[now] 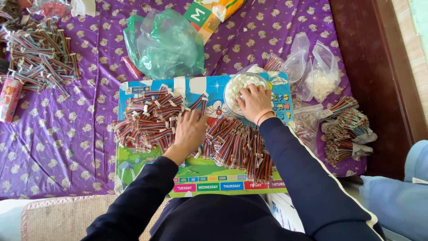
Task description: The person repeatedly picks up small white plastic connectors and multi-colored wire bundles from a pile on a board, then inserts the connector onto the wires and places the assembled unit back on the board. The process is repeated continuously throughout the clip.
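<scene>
My left hand (191,129) lies palm down on a spread of short multicoloured ribbon cables (151,118) that cover a colourful cartoon board (209,176). Whether its fingers pinch a cable is hidden. My right hand (255,102) reaches into a clear round bowl (232,85) filled with small white plastic connectors, fingers curled among them. A second mass of ribbon cables (238,147) lies in front of the bowl, between my two arms.
The board rests on a purple patterned cloth (67,138). A green plastic bag (165,44) sits behind it. More cable bundles (42,53) lie at far left and cable bundles (347,129) at right, beside clear bags (318,76) of white parts. A dark wooden edge (370,67) runs along the right.
</scene>
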